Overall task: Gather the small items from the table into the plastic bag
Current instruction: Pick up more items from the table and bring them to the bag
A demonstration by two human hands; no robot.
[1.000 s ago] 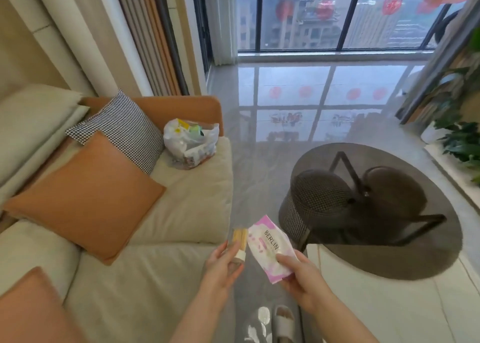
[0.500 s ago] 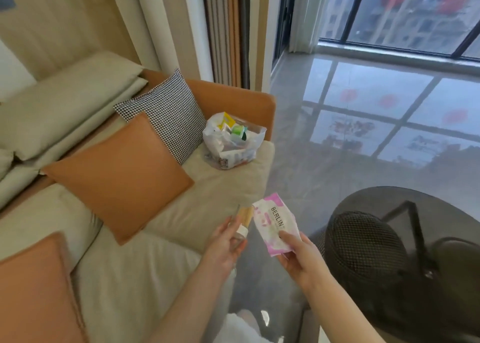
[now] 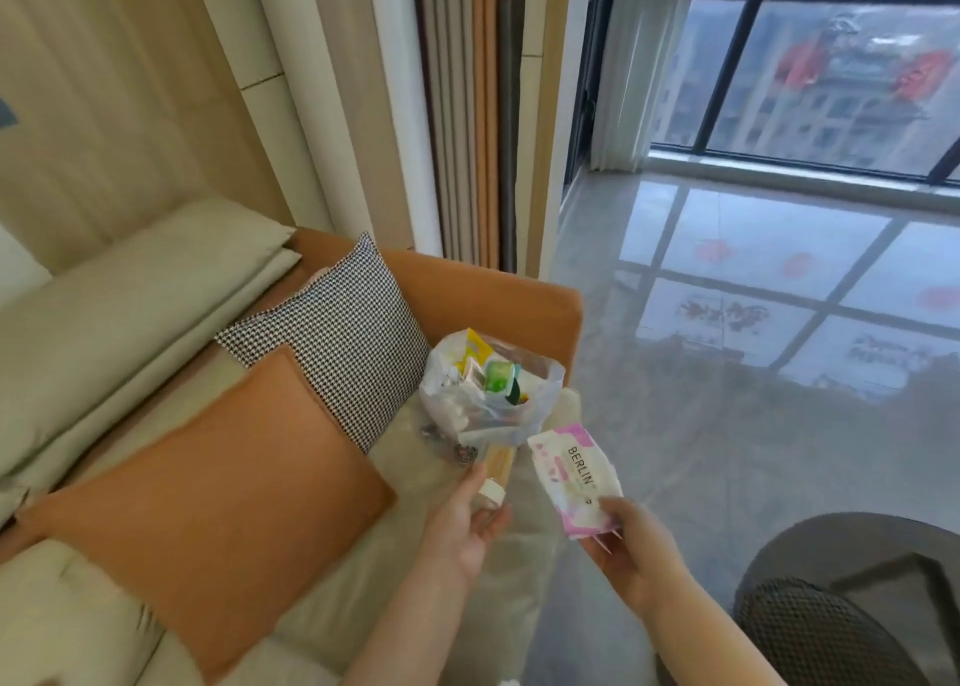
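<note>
Above the sofa's cream cushion [image 3: 218, 477], left hand [image 3: 462, 521] grips a slim cylindrical tube [image 3: 496, 472]; right hand [image 3: 631, 550] pinches a flat pink-white packet [image 3: 574, 477] (crinkly plastic bag [image 3: 488, 399] beyond).

A translucent plastic bag [image 3: 491, 397] sits open on the sofa seat, already stuffed with small packets. A pink-and-white packet marked BERLIN [image 3: 574, 477] and a slim tube of wooden sticks [image 3: 496, 472] are held up just beside it.
</note>
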